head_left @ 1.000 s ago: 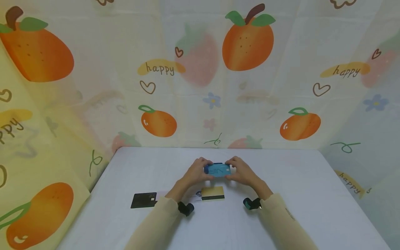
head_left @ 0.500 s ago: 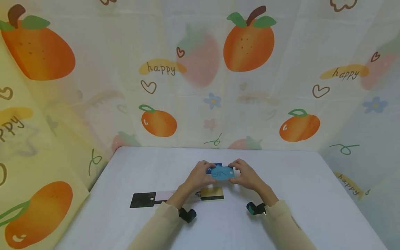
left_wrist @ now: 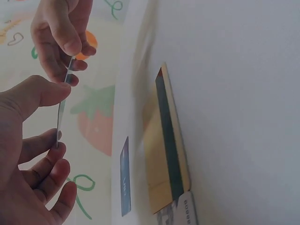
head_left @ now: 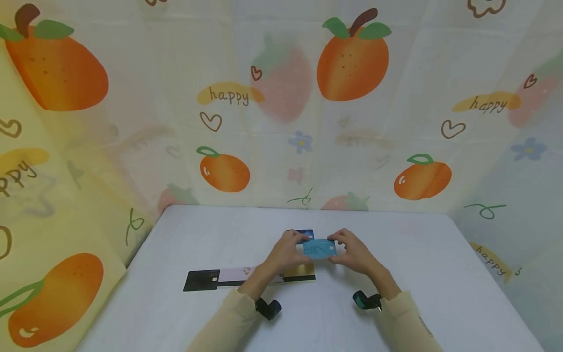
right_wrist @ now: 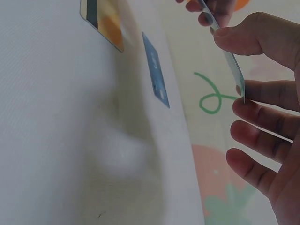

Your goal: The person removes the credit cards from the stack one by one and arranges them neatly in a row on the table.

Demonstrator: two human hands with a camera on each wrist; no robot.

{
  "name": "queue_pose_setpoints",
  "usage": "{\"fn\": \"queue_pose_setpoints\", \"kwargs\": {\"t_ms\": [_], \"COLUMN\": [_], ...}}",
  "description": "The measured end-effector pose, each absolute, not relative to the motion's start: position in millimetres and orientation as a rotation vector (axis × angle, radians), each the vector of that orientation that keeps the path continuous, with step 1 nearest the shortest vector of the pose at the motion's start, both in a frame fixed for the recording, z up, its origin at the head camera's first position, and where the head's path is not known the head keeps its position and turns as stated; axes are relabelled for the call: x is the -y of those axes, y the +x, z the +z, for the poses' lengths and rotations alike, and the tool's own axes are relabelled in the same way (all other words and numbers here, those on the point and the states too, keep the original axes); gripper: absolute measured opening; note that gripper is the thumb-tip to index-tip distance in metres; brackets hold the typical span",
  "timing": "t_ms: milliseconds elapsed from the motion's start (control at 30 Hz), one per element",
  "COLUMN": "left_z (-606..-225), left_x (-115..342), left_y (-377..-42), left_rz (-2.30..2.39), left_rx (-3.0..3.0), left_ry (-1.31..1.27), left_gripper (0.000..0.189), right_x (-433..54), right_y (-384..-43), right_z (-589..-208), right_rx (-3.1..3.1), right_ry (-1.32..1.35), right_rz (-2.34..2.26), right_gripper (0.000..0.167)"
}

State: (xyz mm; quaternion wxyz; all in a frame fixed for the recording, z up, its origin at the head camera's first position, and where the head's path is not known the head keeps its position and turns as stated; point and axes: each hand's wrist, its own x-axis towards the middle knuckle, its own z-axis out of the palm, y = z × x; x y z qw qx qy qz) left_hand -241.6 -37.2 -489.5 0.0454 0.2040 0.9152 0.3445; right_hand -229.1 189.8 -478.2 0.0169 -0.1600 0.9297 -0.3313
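A light blue card is held above the table between both hands, its printed face toward the head camera. My left hand pinches its left end between thumb and fingers. The right hand pinches the opposite end the same way. Both wrist views show the card edge-on, with the left thumb and right thumb against one face. Behind it on the table lies a dark blue card, partly hidden by the left hand. A gold card with a dark stripe lies nearer, partly covered by the left hand.
Left of the gold card, a pale pinkish card with a dark stripe and a black card extend the row on the white table. The left forearm crosses part of that row. A fruit-print cloth hangs behind the table.
Both hands have moved right and nearer the body, carrying the light blue card. The dark blue card, earlier mostly behind it, now shows on the table. The other cards lie where they were.
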Motion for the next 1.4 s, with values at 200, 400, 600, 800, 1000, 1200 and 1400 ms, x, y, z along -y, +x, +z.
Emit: {"fn": "queue_pose_setpoints", "kwargs": {"t_ms": [200,400,600,800,1000,1200,1400], "left_z": [-496.8,-500.9,-504.4,-505.6,-508.4,-510.5,-513.6], "left_x": [31.0,27.0,22.2,17.1,11.6,8.8,6.1], "left_y": [-239.2,-236.6,-231.8,-228.0,-226.1,-226.1,-227.2], "left_rz": [0.989,0.963,0.906,0.876,0.824,0.746,0.729], "left_rx": [-2.828,-2.857,-2.865,-2.855,-2.84,-2.848,-2.859], "left_ry": [0.622,0.635,0.666,0.671,0.698,0.713,0.721], "left_gripper": [0.056,0.055,0.056,0.055,0.054,0.055,0.055], "right_x": [-194.4,-197.7,-201.7,-206.1,-208.8,-211.0,-213.0], "right_y": [-225.4,-222.9,-218.5,-217.1,-213.3,-211.6,-211.4], "right_z": [-482.1,-483.8,-489.0,-494.5,-497.6,-500.9,-503.4], "right_rx": [-2.89,-2.898,-2.89,-2.882,-2.873,-2.864,-2.86], "right_ry": [-0.502,-0.51,-0.481,-0.457,-0.388,-0.39,-0.392], "right_rz": [-1.02,-1.017,-1.001,-0.99,-0.935,-0.929,-0.924], "right_gripper": [0.047,0.047,0.045,0.045,0.046,0.047,0.047]}}
